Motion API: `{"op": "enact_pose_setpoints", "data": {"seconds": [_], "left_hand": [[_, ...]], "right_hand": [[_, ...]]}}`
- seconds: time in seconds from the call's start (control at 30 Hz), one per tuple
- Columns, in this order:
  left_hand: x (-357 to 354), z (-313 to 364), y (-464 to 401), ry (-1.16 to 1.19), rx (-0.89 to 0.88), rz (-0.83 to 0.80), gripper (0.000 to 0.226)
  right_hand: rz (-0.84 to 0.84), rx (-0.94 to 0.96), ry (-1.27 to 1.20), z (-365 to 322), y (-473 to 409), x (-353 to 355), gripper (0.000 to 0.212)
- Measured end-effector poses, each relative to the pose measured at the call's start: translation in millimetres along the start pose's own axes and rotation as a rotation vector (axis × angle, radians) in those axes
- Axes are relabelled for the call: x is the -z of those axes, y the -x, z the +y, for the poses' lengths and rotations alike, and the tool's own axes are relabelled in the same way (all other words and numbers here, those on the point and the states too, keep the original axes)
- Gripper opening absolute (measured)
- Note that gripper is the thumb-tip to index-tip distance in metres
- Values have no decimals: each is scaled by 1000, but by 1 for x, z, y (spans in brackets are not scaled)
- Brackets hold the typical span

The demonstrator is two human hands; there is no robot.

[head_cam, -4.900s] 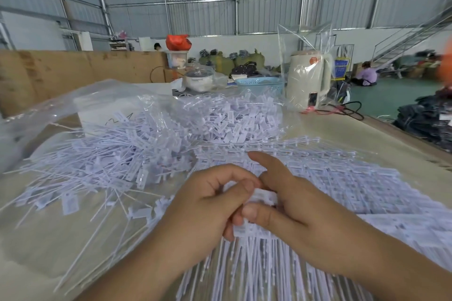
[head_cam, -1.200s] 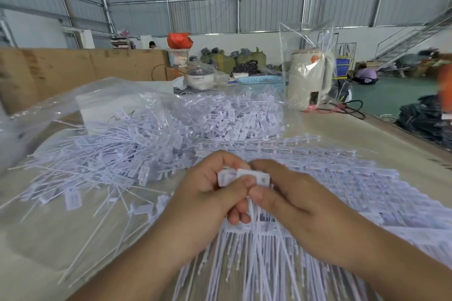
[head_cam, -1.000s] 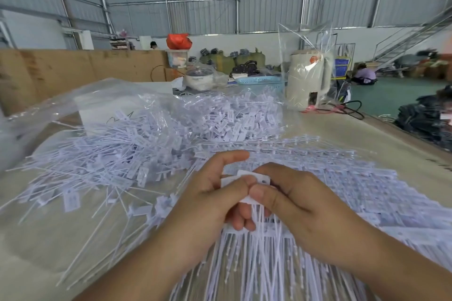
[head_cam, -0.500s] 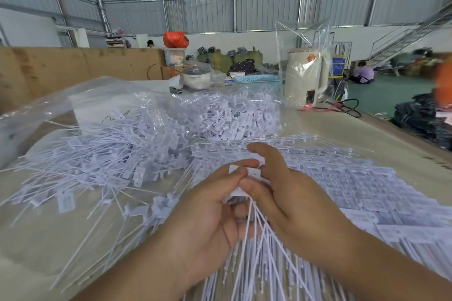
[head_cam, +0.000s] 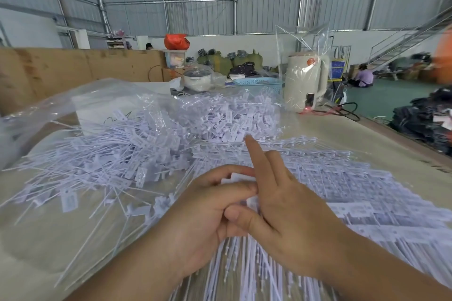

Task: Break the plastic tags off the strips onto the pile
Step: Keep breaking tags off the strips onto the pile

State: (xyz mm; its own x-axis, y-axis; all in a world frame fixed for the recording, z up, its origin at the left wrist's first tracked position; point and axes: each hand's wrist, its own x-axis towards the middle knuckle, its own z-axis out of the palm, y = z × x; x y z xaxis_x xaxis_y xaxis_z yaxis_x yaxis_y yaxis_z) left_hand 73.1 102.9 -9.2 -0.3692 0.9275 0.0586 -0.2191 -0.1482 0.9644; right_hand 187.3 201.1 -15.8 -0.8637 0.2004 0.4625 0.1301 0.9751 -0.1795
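My left hand (head_cam: 203, 222) grips the head end of a strip of white plastic tags (head_cam: 236, 177), fingers curled over the top. My right hand (head_cam: 288, 215) meets it from the right. Its thumb presses under the tag heads while its index and middle fingers stick out straight, pointing away from me. The strip's thin stems (head_cam: 244, 264) fan down toward me below both hands. A pile of loose broken-off tags (head_cam: 110, 161) spreads over the table to the left. Flat, unbroken strips (head_cam: 354, 190) lie stacked to the right.
A clear plastic bag (head_cam: 49, 110) holding more tags and a white box (head_cam: 102, 112) sits behind the pile. Farther back stand a bagged cream kettle (head_cam: 305, 80), a lidded pot (head_cam: 197, 78), a blue basket (head_cam: 256, 82) and a black cable (head_cam: 342, 110). The table edge (head_cam: 403, 149) runs along the right.
My right index and middle fingers have straightened and lifted off the tag heads, and its thumb has slid lower. My left hand keeps its grip on the strip.
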Motion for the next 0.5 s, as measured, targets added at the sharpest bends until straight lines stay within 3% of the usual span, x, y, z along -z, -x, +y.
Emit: {"op": "enact_pose_setpoints", "data": {"seconds": [0.2, 0.27, 0.37, 0.5], "left_hand": [[3, 2, -1, 7, -32, -38, 31], [5, 5, -1, 43, -63, 12, 33], [12, 9, -2, 30, -83, 97, 33], [13, 4, -4, -77, -68, 99, 29]], "right_hand": [[-20, -4, -89, 7, -1, 1, 88], [-81, -27, -152, 14, 0, 11, 81], [-195, -65, -185, 28, 0, 25, 49], [-242, -54, -281, 32, 2, 26, 32]]}}
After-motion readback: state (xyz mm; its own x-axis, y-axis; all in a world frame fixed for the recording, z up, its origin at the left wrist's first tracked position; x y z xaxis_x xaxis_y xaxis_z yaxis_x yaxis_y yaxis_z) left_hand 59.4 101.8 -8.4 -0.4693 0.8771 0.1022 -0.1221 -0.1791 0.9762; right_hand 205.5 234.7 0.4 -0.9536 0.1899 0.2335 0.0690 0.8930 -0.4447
